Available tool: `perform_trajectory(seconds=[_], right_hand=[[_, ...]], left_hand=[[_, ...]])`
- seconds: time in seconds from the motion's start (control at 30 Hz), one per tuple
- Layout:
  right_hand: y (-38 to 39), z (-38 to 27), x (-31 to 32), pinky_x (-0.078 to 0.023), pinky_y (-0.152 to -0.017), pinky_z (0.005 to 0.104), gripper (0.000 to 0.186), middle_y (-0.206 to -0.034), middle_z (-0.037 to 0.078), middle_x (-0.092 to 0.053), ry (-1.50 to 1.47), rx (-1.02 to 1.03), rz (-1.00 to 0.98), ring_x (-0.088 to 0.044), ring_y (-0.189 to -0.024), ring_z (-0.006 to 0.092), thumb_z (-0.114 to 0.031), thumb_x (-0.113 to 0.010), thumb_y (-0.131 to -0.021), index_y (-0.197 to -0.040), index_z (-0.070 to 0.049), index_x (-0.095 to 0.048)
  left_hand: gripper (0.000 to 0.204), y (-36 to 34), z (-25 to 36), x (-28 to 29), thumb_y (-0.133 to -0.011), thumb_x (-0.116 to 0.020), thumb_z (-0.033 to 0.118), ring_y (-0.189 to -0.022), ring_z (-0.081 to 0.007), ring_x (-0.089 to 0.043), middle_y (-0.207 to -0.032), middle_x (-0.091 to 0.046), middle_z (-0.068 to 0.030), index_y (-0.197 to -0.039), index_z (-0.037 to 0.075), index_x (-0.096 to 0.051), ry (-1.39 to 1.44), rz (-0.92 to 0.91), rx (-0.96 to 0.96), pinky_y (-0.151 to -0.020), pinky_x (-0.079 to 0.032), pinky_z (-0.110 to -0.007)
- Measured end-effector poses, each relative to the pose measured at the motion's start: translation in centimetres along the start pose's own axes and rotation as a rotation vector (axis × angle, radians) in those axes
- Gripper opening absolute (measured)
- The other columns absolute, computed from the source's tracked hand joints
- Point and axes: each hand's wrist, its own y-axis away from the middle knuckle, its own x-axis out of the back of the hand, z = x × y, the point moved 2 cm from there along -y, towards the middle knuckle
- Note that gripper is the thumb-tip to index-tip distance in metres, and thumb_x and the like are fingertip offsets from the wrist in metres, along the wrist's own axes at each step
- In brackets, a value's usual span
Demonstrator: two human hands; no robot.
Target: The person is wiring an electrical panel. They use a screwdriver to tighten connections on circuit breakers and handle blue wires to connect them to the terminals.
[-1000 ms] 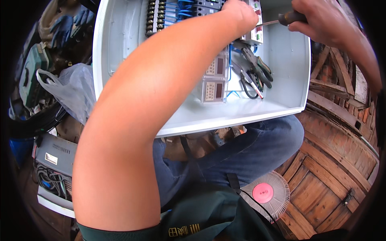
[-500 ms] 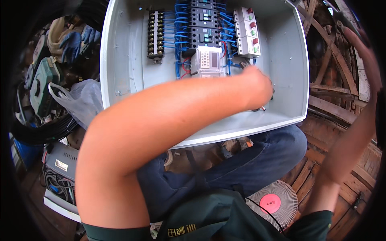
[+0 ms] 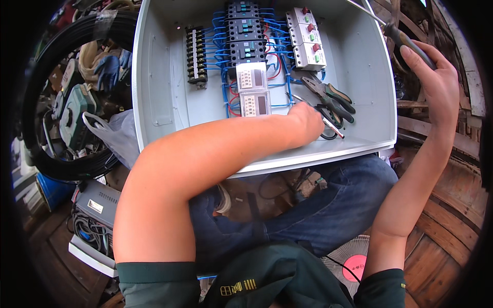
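My right hand [image 3: 436, 82] is raised outside the right wall of the grey metal box [image 3: 354, 77], closed round the dark handle of a screwdriver [image 3: 408, 45]. Its long shaft points up and left over the rim. Inside the box, low on the right, my left hand [image 3: 306, 126] is curled; the back of it hides its fingers, so I cannot make out what they hold. Beside it lie pliers [image 3: 331, 97] with dark grips, a black-handled tool [image 3: 329, 115] partly covered, and a slim white pen-like thing [image 3: 334, 129].
The box holds a terminal strip [image 3: 196, 56], black contactors [image 3: 246, 31], two timer relays [image 3: 252, 90], white switches [image 3: 308, 41] and blue wires. Left of it are a black cable coil [image 3: 38, 128], a plastic bag [image 3: 115, 131] and a grey machine [image 3: 95, 203]. A fan [image 3: 352, 262] stands by my right side.
My left hand has shifted left and slightly down, uncovering the pliers. My right hand has come inward from the right edge, with the screwdriver now plainly seen. The whole view has shifted slightly.
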Motion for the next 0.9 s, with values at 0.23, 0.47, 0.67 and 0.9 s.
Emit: perform_trajectory(seconds=[0.23,0.47,0.67,0.9], right_hand=[[0.7,1.5,0.0,-0.047,-0.075,0.0233,0.047,-0.088,0.004,-0.069,-0.086,0.074,-0.143,-0.061,-0.080,0.0097,-0.031,-0.083,-0.081,-0.111,0.004,-0.072],[1.0,0.4,-0.9,-0.047,-0.067,0.0261,0.043,-0.081,0.004,-0.067,-0.064,0.085,-0.174,-0.060,-0.074,0.0098,-0.028,-0.081,-0.079,-0.105,0.005,-0.071],[1.6,0.8,-1.2,-0.048,-0.067,0.0275,0.040,-0.080,0.005,-0.068,-0.102,0.067,-0.255,-0.060,-0.073,0.0105,-0.023,-0.080,-0.079,-0.105,0.006,-0.071],[1.0,2.1,-1.5,-0.046,-0.070,0.0263,0.049,-0.084,0.006,-0.064,-0.017,0.060,-0.276,-0.059,-0.079,0.0126,-0.036,-0.081,-0.080,-0.105,0.004,-0.067]], left_hand=[[0.016,-0.7,0.6,-0.3,-0.086,-0.066,0.014,-0.091,-0.0280,-0.075,-0.097,-0.076,-0.0087,-0.097,0.010,-0.078,-0.053,0.016,-0.097,-0.073,-0.058,-0.040],[0.016,-1.0,0.1,-0.3,-0.083,-0.064,0.011,-0.090,-0.0292,-0.075,-0.093,-0.076,-0.0127,-0.092,0.008,-0.076,0.138,0.101,0.076,-0.075,-0.058,-0.040],[0.021,-0.5,-0.2,1.7,-0.077,-0.061,0.007,-0.094,-0.0373,-0.072,-0.095,-0.073,-0.0214,-0.094,0.001,-0.073,0.332,0.075,0.096,-0.079,-0.058,-0.045],[0.031,5.7,-9.8,8.8,-0.079,-0.074,0.007,-0.078,-0.0165,-0.073,-0.089,-0.074,-0.0113,-0.106,-0.005,-0.068,0.884,0.016,0.208,-0.070,-0.059,-0.031]])
